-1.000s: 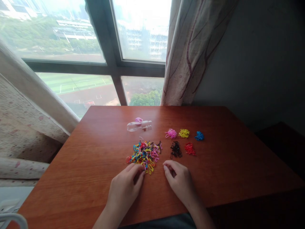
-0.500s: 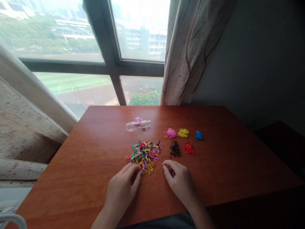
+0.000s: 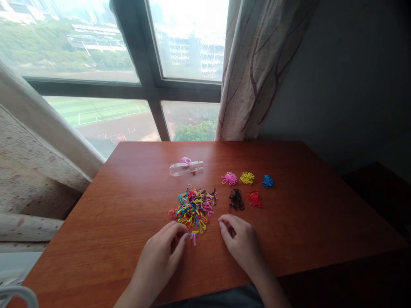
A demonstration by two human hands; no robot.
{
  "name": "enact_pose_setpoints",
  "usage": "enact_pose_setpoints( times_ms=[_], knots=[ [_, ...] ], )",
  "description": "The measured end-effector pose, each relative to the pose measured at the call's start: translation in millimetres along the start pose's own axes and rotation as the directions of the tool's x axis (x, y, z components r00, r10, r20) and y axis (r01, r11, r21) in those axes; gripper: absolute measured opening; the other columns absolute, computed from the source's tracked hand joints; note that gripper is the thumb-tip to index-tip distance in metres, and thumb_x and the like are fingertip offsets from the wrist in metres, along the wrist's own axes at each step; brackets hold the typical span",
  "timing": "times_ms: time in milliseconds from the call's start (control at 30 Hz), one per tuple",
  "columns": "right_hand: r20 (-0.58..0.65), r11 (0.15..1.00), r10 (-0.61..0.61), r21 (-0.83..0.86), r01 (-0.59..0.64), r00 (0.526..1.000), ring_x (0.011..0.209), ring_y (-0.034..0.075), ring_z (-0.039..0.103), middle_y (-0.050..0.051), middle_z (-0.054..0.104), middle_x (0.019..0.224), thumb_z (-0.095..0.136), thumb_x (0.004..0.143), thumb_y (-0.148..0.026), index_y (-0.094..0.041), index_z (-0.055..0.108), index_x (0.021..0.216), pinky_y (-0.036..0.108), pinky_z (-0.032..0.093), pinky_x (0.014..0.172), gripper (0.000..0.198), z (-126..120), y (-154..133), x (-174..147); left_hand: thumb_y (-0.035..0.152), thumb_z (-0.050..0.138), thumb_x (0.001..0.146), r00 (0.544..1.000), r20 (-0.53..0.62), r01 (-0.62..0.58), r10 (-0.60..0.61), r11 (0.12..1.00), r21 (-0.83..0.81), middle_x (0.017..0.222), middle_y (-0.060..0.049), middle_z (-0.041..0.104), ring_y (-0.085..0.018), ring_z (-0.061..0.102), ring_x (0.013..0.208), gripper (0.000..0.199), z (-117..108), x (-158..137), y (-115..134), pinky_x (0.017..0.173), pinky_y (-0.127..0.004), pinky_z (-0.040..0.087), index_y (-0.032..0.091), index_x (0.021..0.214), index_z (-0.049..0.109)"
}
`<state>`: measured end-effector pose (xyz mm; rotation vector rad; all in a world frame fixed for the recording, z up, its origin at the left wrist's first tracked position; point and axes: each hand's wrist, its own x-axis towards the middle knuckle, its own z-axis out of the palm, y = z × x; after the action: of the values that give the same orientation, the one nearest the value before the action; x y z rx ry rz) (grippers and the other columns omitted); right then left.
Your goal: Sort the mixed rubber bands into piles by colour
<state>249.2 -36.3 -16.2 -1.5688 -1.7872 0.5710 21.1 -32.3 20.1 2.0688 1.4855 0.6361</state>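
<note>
A mixed heap of small coloured loop-shaped pins (image 3: 195, 207) lies on the wooden table. At its near left edge, my left hand (image 3: 165, 248) has thumb and forefinger closed on a few pins (image 3: 193, 237), blue, yellow and pink. My right hand (image 3: 239, 239) rests to the right of the heap, fingers curled and tips drawn together; what they hold, if anything, is hidden. Beyond it lie single-colour piles: black pins (image 3: 236, 200), red pins (image 3: 255, 199), pink pins (image 3: 229, 178), yellow pins (image 3: 247, 178) and blue pins (image 3: 267, 181).
Behind the heap lies a clear plastic object (image 3: 184, 169) with a pink part (image 3: 185, 160). One pale pin (image 3: 189, 185) sits apart in front of it. The table (image 3: 122, 205) meets a window with curtains (image 3: 253, 64). A white curved bar (image 3: 19, 293) shows at lower left.
My left hand has drawn back slightly down and left from the heap, and a few blue, yellow and pink pins now show at its fingertips. My right hand has barely moved.
</note>
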Motion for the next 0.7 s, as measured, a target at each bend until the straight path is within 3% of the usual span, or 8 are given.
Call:
enact_pose_setpoints(
  times_ms=[700],
  knots=[
    [-0.027,0.999,-0.031,-0.029,0.031,0.999,0.069,0.016,0.065,0.002,0.071,0.077,0.051,0.090,-0.020,-0.022,0.069,0.088,0.024,0.046,0.064,0.018,0.7,1.0,-0.7,0.028,0.048,0.092,0.999,-0.032,-0.006,0.014,0.974,0.225,0.088,-0.001,0.070,-0.016,0.067,0.070,0.017,3.0,3.3,-3.2,0.061,-0.024,0.047,0.024,0.090,0.064]
  ],
)
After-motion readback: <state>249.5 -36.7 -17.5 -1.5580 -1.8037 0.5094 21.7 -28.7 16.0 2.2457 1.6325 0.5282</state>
